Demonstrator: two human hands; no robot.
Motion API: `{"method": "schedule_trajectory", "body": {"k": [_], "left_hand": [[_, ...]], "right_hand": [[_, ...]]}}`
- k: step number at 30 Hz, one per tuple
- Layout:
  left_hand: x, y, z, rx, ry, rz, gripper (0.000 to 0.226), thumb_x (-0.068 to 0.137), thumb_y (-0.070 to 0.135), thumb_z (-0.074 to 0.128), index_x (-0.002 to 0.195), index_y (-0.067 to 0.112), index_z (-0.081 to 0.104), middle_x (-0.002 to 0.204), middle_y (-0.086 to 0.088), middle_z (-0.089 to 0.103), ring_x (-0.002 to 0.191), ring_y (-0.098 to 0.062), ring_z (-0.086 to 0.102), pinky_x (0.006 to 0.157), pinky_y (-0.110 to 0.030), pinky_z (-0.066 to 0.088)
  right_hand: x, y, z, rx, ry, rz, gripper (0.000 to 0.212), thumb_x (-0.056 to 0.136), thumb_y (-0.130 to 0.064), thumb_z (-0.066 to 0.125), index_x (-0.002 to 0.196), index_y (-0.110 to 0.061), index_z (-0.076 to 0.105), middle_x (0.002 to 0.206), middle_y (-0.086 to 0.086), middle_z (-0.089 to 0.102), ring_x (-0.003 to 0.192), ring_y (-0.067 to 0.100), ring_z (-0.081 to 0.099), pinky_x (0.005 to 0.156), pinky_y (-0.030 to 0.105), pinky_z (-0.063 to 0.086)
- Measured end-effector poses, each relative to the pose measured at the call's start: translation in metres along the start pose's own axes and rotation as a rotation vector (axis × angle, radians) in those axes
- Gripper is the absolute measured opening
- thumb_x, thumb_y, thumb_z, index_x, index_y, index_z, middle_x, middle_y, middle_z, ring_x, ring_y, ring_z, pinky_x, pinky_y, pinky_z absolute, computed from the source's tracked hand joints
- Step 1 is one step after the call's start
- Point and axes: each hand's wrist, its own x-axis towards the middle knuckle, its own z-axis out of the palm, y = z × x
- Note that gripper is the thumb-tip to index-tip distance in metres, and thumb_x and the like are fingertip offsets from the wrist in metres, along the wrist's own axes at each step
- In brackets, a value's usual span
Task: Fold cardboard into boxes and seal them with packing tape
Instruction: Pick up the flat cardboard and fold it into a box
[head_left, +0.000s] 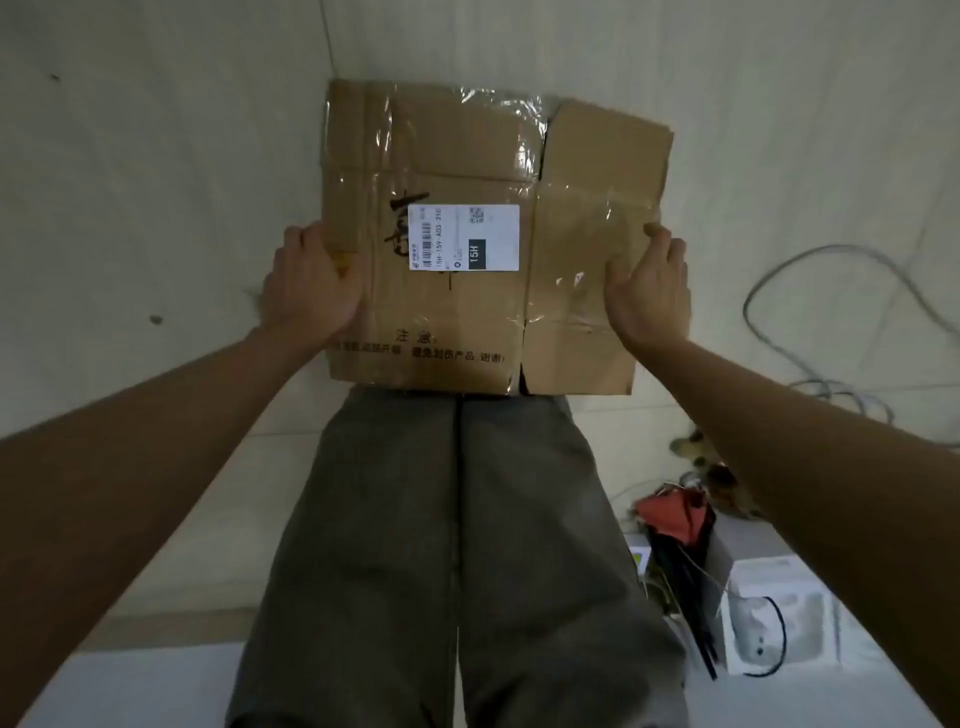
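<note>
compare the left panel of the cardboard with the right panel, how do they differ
The left panel carries a white shipping label, black marker scrawl and printed text; the right panel is plain. The left panel is wider, the right panel narrower. A slit parts them at the top and bottom ends. Both are brown cardboard under shiny clear tape, and each is gripped at its outer edge: left hand, right hand.

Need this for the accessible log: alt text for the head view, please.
A person holds a flattened cardboard box, with old clear tape and a white shipping label, by its side edges, left hand and right hand. Below are grey trousers; cables and a white box sit at right.
</note>
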Motion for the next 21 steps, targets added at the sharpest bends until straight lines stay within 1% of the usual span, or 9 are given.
{"method": "schedule_trajectory", "body": {"k": [2,5,8,10,13,15,17,21], "left_hand": [[0.009,-0.005,0.013,-0.018,0.018,-0.024,0.061,0.101,0.044,0.042,0.150,0.009,0.032,0.146,-0.016,0.039,0.131,-0.035,0.043,0.107,-0.049,0.037],[0.016,-0.016,0.034,-0.037,0.011,-0.070,0.065,0.100,0.052,0.042,0.147,0.008,0.033,0.143,-0.017,0.041,0.128,-0.036,0.046,0.105,-0.053,0.040],[0.024,-0.023,0.050,-0.090,-0.008,-0.085,0.073,0.096,0.054,0.050,0.150,0.009,0.028,0.143,-0.018,0.040,0.129,-0.037,0.045,0.106,-0.051,0.040],[0.029,-0.030,0.057,-0.141,-0.019,-0.087,0.082,0.093,0.053,0.058,0.152,0.009,0.024,0.145,-0.018,0.037,0.131,-0.037,0.043,0.108,-0.048,0.038],[0.036,-0.041,0.062,-0.237,-0.020,-0.082,0.091,0.086,0.052,0.068,0.153,0.011,0.023,0.146,-0.016,0.035,0.132,-0.034,0.042,0.111,-0.047,0.037],[0.039,-0.046,0.060,-0.302,-0.024,-0.086,0.095,0.082,0.052,0.074,0.152,0.013,0.023,0.146,-0.014,0.036,0.132,-0.032,0.044,0.111,-0.047,0.038],[0.040,-0.050,0.055,-0.343,-0.042,-0.083,0.097,0.078,0.052,0.078,0.150,0.013,0.025,0.146,-0.013,0.039,0.131,-0.030,0.046,0.110,-0.050,0.041],[0.028,-0.049,0.036,-0.401,-0.035,-0.079,0.099,0.075,0.055,0.079,0.149,0.014,0.027,0.146,-0.010,0.041,0.131,-0.027,0.047,0.108,-0.049,0.043]], "right_hand": [[0.005,0.005,0.011,0.000,0.004,0.049,0.049,0.098,-0.027,0.043,0.144,-0.013,0.037,0.141,0.010,0.044,0.123,0.032,0.049,0.096,0.049,0.043],[0.010,0.021,0.029,-0.009,-0.037,0.106,0.049,0.098,-0.028,0.044,0.143,-0.011,0.037,0.142,0.012,0.042,0.126,0.033,0.046,0.099,0.050,0.043],[0.015,0.031,0.040,0.029,-0.074,0.187,0.051,0.097,-0.031,0.046,0.143,-0.009,0.038,0.145,0.014,0.039,0.131,0.035,0.040,0.103,0.050,0.039],[0.017,0.038,0.046,0.116,-0.082,0.264,0.058,0.095,-0.034,0.050,0.148,-0.014,0.034,0.146,0.014,0.040,0.132,0.036,0.040,0.106,0.049,0.039],[0.018,0.047,0.052,0.349,-0.079,0.400,0.070,0.091,-0.042,0.057,0.152,-0.025,0.027,0.143,0.011,0.047,0.130,0.035,0.046,0.107,0.051,0.042],[0.016,0.053,0.052,0.388,-0.088,0.404,0.073,0.090,-0.047,0.059,0.152,-0.028,0.027,0.141,0.010,0.050,0.129,0.034,0.048,0.106,0.052,0.044],[0.012,0.058,0.051,0.390,-0.089,0.374,0.076,0.089,-0.052,0.061,0.152,-0.028,0.027,0.140,0.011,0.051,0.128,0.034,0.049,0.107,0.052,0.044],[-0.006,0.055,0.039,0.441,-0.017,0.309,0.078,0.088,-0.058,0.061,0.152,-0.026,0.029,0.140,0.010,0.049,0.127,0.031,0.050,0.108,0.050,0.043]]}}
